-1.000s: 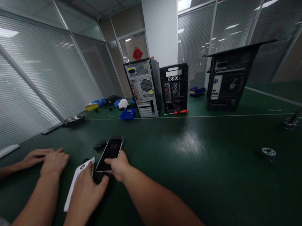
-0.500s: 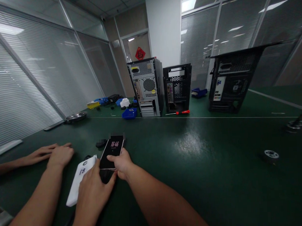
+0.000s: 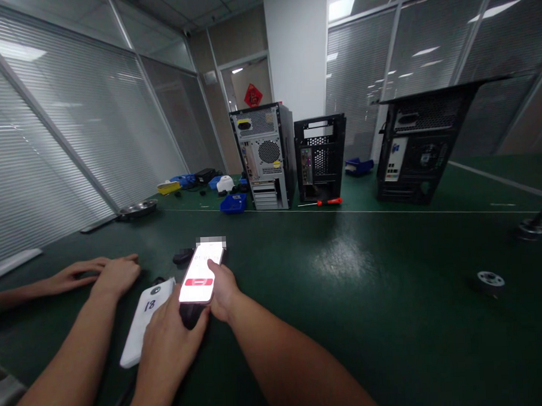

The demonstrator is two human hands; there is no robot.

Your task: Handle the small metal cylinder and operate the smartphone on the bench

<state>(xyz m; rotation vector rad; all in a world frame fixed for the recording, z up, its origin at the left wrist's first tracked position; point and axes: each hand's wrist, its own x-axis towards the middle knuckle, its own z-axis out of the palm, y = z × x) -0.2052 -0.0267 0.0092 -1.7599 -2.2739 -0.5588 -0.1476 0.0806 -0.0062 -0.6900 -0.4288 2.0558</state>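
A smartphone with a bright white screen and a red bar lies between my two hands, low over the green table. My right hand grips its right side, the thumb resting on the screen. My left hand curls around its lower left edge, with thumb and forefinger on either side of a dark object under the phone's near end; what that is I cannot make out. Close to the left fingers lies a white power-bank-like block marked "18", partly hidden by my hand. Just beyond the phone sits a small black object, partly pixelated.
Another person's hands rest on the table at left. Computer cases stand across the back, with a red-handled screwdriver before them. Blue bins and a metal dish lie at back left; a round metal part is at right.
The phone screen has gone from a dark clock display to a bright white page with a red bar. My right thumb has moved up across the screen. The other person's hand shifted slightly right.
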